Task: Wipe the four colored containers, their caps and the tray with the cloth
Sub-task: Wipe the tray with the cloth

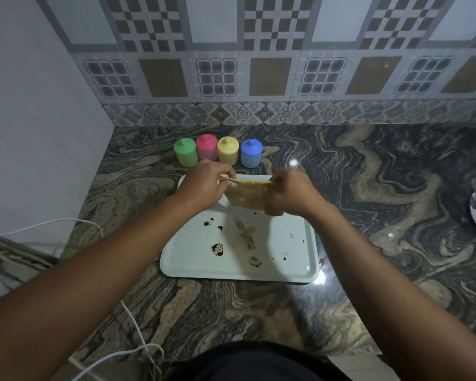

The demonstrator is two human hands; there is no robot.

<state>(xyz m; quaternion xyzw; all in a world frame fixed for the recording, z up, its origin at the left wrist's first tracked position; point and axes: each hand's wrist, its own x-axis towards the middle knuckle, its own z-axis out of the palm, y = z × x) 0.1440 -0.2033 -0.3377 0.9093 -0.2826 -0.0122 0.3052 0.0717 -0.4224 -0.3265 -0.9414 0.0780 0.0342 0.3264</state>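
A tan cloth (248, 196) was held stretched above the far end of a white tray (291, 259), its upper edge pinched at one corner by the left hand (204, 185) and at the other by the right hand (291, 193), with the rest hanging down between them. Both hands were closed on the fabric, fingers curled. The tray was found lying flat on a marbled stone counter (382, 215); dark brown smears and spots (217, 249) were noted across its surface. Behind the tray, near a patterned tiled wall (259, 64), four capped containers were observed standing upright in a row: green container (185, 152), pink container (206, 147), yellow container (227, 150) and blue container (251, 153). White cables (138, 336) were seen at the counter's left edge.
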